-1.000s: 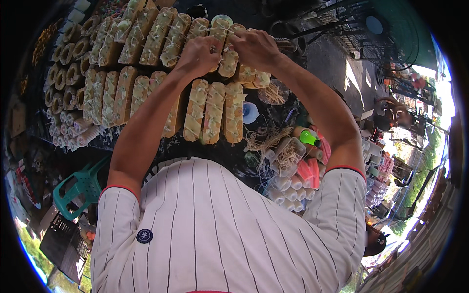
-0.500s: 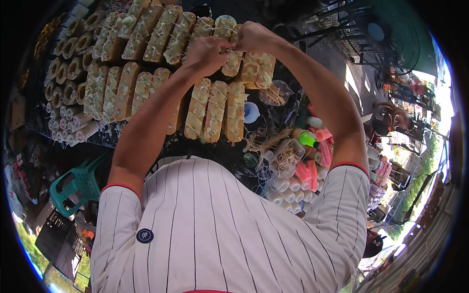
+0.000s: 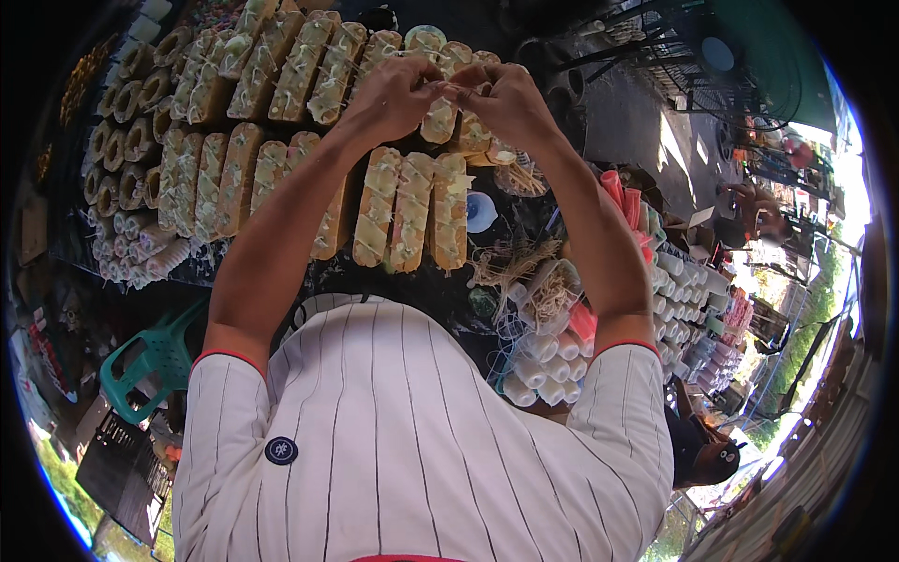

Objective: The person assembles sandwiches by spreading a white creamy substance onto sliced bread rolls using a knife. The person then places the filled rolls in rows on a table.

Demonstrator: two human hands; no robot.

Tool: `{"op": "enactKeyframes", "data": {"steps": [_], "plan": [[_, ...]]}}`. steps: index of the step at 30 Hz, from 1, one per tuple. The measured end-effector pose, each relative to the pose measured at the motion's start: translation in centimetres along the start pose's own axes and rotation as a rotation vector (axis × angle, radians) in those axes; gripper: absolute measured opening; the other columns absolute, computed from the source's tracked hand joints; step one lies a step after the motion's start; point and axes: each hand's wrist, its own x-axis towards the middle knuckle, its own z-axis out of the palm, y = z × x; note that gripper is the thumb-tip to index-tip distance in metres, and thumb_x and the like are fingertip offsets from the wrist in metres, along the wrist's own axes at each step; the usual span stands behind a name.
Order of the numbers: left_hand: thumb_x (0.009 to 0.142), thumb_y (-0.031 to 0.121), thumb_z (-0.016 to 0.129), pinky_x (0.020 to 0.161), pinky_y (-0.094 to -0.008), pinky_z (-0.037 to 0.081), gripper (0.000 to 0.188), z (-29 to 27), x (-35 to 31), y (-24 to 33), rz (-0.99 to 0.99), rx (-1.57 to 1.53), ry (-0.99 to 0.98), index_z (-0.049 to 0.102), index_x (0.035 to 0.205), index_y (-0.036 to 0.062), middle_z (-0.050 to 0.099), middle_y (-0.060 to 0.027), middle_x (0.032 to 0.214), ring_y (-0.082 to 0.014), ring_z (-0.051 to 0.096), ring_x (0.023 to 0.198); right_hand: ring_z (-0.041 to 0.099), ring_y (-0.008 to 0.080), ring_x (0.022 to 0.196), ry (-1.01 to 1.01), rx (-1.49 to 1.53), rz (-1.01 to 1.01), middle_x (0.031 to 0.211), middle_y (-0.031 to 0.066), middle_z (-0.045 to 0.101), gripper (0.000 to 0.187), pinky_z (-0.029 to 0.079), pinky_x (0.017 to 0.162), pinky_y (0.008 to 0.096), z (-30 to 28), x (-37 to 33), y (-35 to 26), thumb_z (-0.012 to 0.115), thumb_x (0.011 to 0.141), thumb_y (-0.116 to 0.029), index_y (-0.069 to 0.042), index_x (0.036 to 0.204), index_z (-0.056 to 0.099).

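Observation:
Over the far side of the dark table, my left hand [image 3: 395,94] and my right hand [image 3: 510,101] meet fingertip to fingertip. Both are closed in a pinch; whatever lies between the fingers is too small to make out. Right below them stands a long tan block [image 3: 438,122] with a cream-coated top. Many similar blocks fill the table in rows, their tops crossed by pale strings or thin sticks. Three of these long blocks [image 3: 412,211] sit nearer my body. Beside them is a round blue-and-white dish [image 3: 481,214].
Hollow tan tubes [image 3: 126,145] and pale bundled rods [image 3: 140,248] are stacked at the left. Right of the blocks lie thin sticks [image 3: 521,180], loose strings [image 3: 510,267] and white cylinders [image 3: 548,365]. A green plastic chair [image 3: 150,361] stands at lower left.
My right hand has turned, and its forearm and elbow have swung inward to the left. The left hand has risen slightly. The bright green bottle is now out of sight; more white cylinders show at right.

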Motion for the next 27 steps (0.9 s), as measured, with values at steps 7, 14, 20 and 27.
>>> {"op": "enactKeyframes", "data": {"steps": [7,14,20,27], "plan": [[0.106,0.031,0.070,0.052,-0.0283,0.034,0.025,-2.0,0.5,0.3,-0.155,-0.580,-0.420,0.072,0.105,0.0058,0.052,0.0021,0.071,-0.0094,0.045,0.059,0.064,0.0156,0.072,0.049,-0.174,-0.238,0.085,0.0073,0.072,0.025,0.052,0.069,0.0349,-0.8,-1.3,-2.2,0.079,0.099,-0.024,0.001,0.105,0.076],[0.104,0.016,0.061,0.058,-0.0313,0.056,0.017,-2.5,-2.6,0.1,-0.319,-1.034,-0.239,0.069,0.095,0.0046,0.069,-0.0066,0.086,-0.0185,0.071,0.077,0.061,0.0192,0.061,-0.021,-0.259,-0.119,0.078,0.0089,0.066,0.021,0.049,0.058,0.0346,-0.7,-1.8,-1.1,0.080,0.097,-0.016,0.000,0.102,0.067],[0.099,0.009,0.061,0.079,-0.0460,0.065,0.029,-3.2,-5.8,-1.0,-0.241,-1.591,-0.060,0.061,0.070,0.0055,0.075,-0.0174,0.101,-0.0346,0.076,0.100,0.052,0.0106,0.060,0.077,0.996,0.420,0.077,-0.0010,0.058,0.023,0.042,0.052,0.0287,-2.3,-1.8,-0.8,0.077,0.101,-0.022,-0.005,0.103,0.062],[0.107,0.012,0.062,0.057,-0.0270,0.049,0.007,-3.5,-7.0,-4.2,-0.297,-1.798,-0.363,0.062,0.110,0.0063,0.056,-0.0004,0.080,-0.0126,0.056,0.068,0.054,0.0142,0.066,0.021,1.232,0.483,0.080,0.0017,0.056,0.028,0.045,0.057,0.0330,-1.0,-6.3,-0.6,0.071,0.105,-0.029,-0.005,0.109,0.058]]}}
